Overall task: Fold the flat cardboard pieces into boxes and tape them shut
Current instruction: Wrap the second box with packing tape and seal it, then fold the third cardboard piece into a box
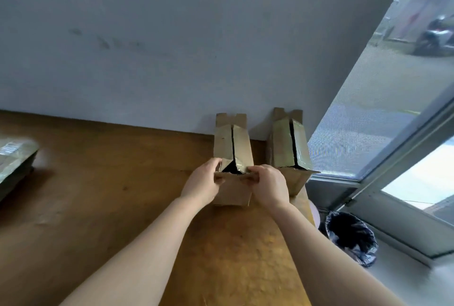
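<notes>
Gripping the near flap of the cardboard box (233, 158) at table centre, left hand (202, 180) and right hand (267, 185) pinch its corners; the top seam gapes, so uneven pressure could buckle it toward the neighbouring box (290, 146) at three o'clock.

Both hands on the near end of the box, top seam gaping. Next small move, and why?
Probably push the two top flaps down and together. The left hand and right hand pinch the near end of the box, where the flaps part over a dark triangular gap; the seam looks too open to tape flat.
</notes>
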Action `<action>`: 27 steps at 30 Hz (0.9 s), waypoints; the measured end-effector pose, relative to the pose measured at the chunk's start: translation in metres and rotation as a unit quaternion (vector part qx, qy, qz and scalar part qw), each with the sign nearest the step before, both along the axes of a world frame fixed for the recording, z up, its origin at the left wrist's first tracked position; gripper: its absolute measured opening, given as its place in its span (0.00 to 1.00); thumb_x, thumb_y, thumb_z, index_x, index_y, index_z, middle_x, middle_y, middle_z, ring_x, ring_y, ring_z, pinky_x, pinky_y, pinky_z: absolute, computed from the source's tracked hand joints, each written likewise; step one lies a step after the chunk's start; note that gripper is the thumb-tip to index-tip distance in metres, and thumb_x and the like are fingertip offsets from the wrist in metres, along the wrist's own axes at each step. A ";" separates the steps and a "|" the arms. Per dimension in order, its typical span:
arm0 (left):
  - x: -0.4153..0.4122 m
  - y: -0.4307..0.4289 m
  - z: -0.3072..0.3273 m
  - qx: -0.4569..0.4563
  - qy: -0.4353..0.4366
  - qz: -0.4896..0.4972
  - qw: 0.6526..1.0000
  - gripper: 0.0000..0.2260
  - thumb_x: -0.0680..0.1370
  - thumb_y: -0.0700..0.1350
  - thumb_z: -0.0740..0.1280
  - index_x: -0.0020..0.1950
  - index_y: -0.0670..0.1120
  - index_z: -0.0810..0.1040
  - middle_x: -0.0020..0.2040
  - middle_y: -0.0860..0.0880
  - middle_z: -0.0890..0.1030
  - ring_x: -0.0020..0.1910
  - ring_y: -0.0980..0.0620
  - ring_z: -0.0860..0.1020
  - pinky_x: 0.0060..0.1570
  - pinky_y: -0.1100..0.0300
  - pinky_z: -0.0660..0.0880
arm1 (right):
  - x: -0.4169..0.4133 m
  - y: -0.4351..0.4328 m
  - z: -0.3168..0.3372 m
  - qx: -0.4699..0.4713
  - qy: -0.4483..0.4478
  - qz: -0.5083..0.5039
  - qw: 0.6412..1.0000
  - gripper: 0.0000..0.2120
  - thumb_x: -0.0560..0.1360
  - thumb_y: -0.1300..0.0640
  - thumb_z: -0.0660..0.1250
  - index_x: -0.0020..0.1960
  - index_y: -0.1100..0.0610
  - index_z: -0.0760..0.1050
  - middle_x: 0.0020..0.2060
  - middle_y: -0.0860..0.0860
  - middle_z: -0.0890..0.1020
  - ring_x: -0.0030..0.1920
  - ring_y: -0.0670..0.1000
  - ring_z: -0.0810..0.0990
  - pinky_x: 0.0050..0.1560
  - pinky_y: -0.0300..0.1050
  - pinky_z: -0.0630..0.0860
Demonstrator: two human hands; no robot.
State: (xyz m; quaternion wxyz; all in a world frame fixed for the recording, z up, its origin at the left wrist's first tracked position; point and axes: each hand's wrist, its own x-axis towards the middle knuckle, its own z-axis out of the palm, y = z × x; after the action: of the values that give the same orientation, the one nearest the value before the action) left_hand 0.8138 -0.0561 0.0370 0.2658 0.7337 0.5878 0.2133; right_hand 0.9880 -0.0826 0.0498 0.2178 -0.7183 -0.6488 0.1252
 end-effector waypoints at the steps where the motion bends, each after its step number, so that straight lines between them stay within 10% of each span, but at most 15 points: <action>1: 0.001 0.006 -0.001 -0.002 0.017 -0.012 1.000 0.24 0.78 0.44 0.68 0.73 0.51 0.66 0.71 0.50 0.72 0.66 0.49 0.73 0.53 0.61 0.72 | 0.001 0.003 -0.001 0.002 -0.017 -0.002 1.000 0.17 0.73 0.64 0.67 0.59 0.52 0.81 0.53 0.51 0.83 0.55 0.55 0.78 0.54 0.44 0.73; 10: 0.021 0.050 -0.002 -0.033 0.068 -0.068 0.995 0.28 0.79 0.45 0.66 0.77 0.53 0.60 0.78 0.52 0.59 0.74 0.48 0.63 0.67 0.55 0.67 | 0.016 0.031 0.008 -0.008 -0.266 0.000 0.964 0.13 0.71 0.55 0.64 0.53 0.47 0.82 0.47 0.43 0.83 0.58 0.49 0.69 0.55 0.43 0.55; 27: 0.015 0.040 0.013 -0.023 0.185 -0.032 0.982 0.32 0.79 0.46 0.67 0.79 0.50 0.55 0.79 0.52 0.55 0.77 0.50 0.56 0.71 0.53 0.61 | 0.019 0.033 0.018 0.017 -0.262 0.049 0.964 0.16 0.75 0.55 0.63 0.62 0.50 0.73 0.57 0.49 0.78 0.63 0.54 0.69 0.61 0.47 0.61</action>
State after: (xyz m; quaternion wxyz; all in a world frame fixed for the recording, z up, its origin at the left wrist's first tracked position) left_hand 0.8292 -0.0162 0.0497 0.1759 0.7728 0.6077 0.0516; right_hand 1.0069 -0.0496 0.0675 0.0456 -0.6895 -0.7197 -0.0681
